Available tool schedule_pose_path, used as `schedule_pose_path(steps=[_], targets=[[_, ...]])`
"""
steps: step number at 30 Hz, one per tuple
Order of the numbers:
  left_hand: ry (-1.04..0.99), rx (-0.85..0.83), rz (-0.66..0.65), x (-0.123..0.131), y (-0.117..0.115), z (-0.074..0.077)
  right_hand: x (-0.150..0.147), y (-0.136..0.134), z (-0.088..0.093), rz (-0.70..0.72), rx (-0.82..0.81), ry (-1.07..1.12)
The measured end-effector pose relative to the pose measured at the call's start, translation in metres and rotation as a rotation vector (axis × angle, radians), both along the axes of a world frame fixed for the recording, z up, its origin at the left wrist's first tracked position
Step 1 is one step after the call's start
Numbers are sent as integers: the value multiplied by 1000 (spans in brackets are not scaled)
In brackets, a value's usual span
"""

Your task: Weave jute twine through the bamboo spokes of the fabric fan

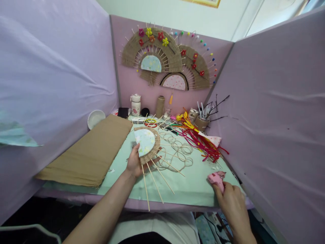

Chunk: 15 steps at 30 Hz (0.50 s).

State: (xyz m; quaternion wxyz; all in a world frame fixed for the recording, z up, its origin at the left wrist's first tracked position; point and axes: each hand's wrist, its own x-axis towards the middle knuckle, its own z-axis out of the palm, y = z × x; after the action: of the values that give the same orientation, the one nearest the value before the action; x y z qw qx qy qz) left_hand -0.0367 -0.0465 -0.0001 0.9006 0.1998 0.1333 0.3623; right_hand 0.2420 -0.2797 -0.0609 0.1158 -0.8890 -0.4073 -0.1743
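Observation:
My left hand (pixel 134 162) grips a half-round fan piece (pixel 146 140) over the middle of the table, thumb on its pale floral cloth and fingers beneath. Twine is wound round the curved edge, and thin wooden sticks (pixel 162 176) fan outward from it. Loose loops of twine (pixel 180 152) lie on the table just right of the piece; whether they join it I cannot tell. At the right front, my right hand (pixel 232 200) is closed around the handle of a pink hot glue gun (pixel 216 178), whose nozzle points right and away from me.
Brown cardboard (pixel 88 152) covers the table's left side, near a white bowl (pixel 96 118). Red and yellow pipe cleaners (pixel 203 142) lie at right. A twine cone (pixel 159 106) and a white jar (pixel 135 105) stand at the back, below finished fans (pixel 152 37). Purple partitions (pixel 274 101) enclose the table.

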Motion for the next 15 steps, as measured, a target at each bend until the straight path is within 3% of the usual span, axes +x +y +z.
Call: schedule_pose_path(steps=[2,5,7,10,12,15], targets=[[17,-5,-16,0,-1,1,-2,-1,10,29,55,-19],[36,3,-53,1,-3,4,-18,10,38,165,270,94],[41,16,-84,0,-4,5,-39,30,55,353,414,392],[24,19,-118,-1,-6,7,-78,72,65,625,490,939],[3,6,-127,-1,-7,6,-102,99,64,681,554,1185],[-6,-33,-127,-1,-7,5,-125,126,60,723,640,1344]])
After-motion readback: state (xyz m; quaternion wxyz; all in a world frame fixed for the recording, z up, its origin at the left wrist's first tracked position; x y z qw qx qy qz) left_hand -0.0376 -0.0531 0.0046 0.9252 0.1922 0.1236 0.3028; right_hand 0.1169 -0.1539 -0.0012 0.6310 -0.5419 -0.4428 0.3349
